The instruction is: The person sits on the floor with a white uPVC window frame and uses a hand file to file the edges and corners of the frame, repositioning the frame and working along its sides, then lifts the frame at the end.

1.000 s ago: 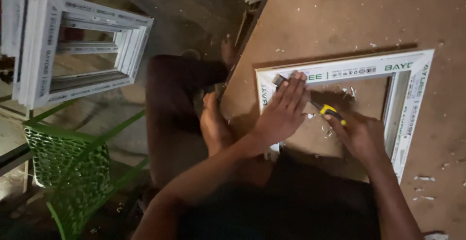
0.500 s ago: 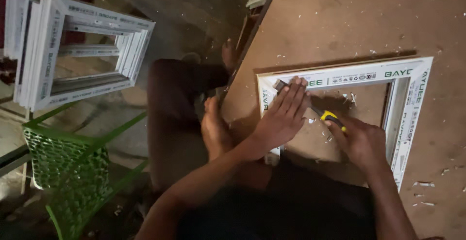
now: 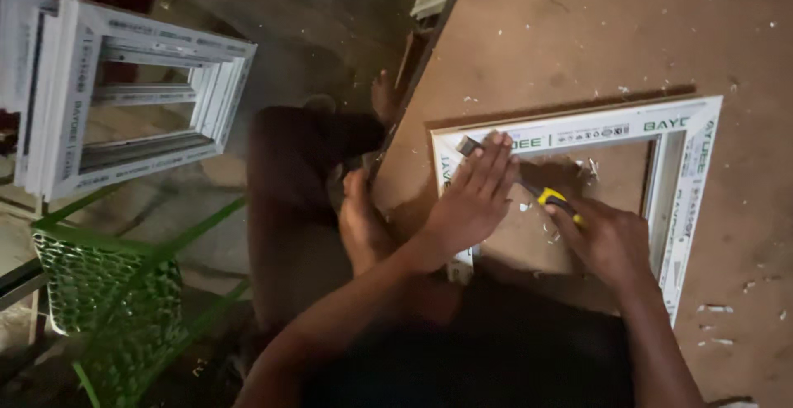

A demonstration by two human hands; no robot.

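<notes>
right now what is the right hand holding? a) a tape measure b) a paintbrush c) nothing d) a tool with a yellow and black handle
d: the right hand grips a tool with a yellow and black handle, its blade running under the left hand pressed on the white frame.

Glossy white plastic frame (image 3: 578, 134) on a matt, rough brown fibreboard tabletop (image 3: 578, 28)

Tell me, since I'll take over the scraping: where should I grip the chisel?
By its yellow handle, coming from the right. The chisel lies slanted, blade up-left at the frame corner, handle down-right, where the right hand holds it.
</notes>
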